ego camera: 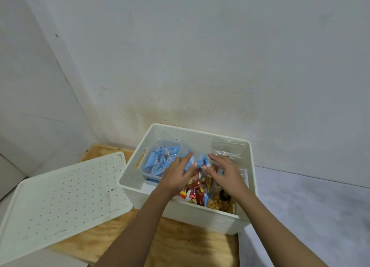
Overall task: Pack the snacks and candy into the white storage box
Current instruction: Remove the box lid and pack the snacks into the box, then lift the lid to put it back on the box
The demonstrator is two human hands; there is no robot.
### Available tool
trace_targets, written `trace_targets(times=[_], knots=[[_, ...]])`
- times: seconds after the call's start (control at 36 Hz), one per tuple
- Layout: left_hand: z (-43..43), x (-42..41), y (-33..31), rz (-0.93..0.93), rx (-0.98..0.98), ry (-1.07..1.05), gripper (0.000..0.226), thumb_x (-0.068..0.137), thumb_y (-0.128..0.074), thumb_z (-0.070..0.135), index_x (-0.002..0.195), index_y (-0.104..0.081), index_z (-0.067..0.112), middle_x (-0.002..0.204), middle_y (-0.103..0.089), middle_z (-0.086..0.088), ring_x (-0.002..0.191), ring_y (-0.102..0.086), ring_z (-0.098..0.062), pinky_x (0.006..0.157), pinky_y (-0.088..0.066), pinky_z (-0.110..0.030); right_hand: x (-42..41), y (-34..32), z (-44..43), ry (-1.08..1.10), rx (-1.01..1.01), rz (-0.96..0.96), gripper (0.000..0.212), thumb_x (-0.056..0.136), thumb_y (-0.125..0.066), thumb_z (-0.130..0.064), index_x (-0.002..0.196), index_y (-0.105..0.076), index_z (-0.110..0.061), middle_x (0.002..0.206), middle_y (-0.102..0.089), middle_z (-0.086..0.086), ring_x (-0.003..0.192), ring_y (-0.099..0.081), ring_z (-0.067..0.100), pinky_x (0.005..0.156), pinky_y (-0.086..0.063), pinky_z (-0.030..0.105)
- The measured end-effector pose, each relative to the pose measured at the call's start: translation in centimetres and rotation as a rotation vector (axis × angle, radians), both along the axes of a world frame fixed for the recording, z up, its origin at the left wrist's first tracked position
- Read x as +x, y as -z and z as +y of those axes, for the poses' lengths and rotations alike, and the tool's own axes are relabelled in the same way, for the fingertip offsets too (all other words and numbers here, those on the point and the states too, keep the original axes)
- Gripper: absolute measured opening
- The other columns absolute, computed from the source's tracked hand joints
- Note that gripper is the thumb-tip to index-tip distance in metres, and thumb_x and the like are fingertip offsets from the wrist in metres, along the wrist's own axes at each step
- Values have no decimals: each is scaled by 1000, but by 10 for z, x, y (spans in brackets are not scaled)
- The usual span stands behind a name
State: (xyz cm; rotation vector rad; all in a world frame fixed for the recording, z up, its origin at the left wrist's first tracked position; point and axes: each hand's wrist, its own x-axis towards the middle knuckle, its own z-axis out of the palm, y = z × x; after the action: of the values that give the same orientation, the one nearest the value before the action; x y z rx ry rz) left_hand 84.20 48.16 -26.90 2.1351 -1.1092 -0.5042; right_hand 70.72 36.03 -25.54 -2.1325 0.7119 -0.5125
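Hovering over the white storage box [181, 211], the left hand [177, 176] and right hand [225, 176] meet on one blue packet [201, 161]. Each grip pinches its near end, the other fingers loosely spread. The packet's long axis runs away from the person, toward the wall. Inside the box, a clear tub [144, 171] at the back left holds more blue packets [158, 158]. Red and yellow wrappers [197, 193] lie mid-front and golden-brown snacks [219, 204] front right. The perforated lid [66, 194] lies on the wooden tabletop [180, 244], left of the box.

No legible txt (wrappers [197, 188] too blurry)
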Motion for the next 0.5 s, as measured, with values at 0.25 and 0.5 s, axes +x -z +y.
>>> trace_targets(times=[0.25, 0.5], knots=[[7, -6, -18, -46, 65, -59, 58, 94, -31, 55, 140, -38, 21, 145, -41, -2, 134, -34, -17, 112, -28, -42, 0, -28, -17, -171, -84, 136, 36, 90, -58, -29, 126, -56, -24, 131, -52, -2, 123, -45, 12, 101, -30, 24], [61, 14, -54, -187, -6, -318, 48, 96, -41, 43, 135, -45, 15, 137, -48, -4, 126, -41, -19, 106, -32, -33, 38, -62, -1, -352, -223, 159, 35, 90, -57, -19, 125, -56, -21, 123, -56, 0, 118, -48, 16, 104, -37, 32]])
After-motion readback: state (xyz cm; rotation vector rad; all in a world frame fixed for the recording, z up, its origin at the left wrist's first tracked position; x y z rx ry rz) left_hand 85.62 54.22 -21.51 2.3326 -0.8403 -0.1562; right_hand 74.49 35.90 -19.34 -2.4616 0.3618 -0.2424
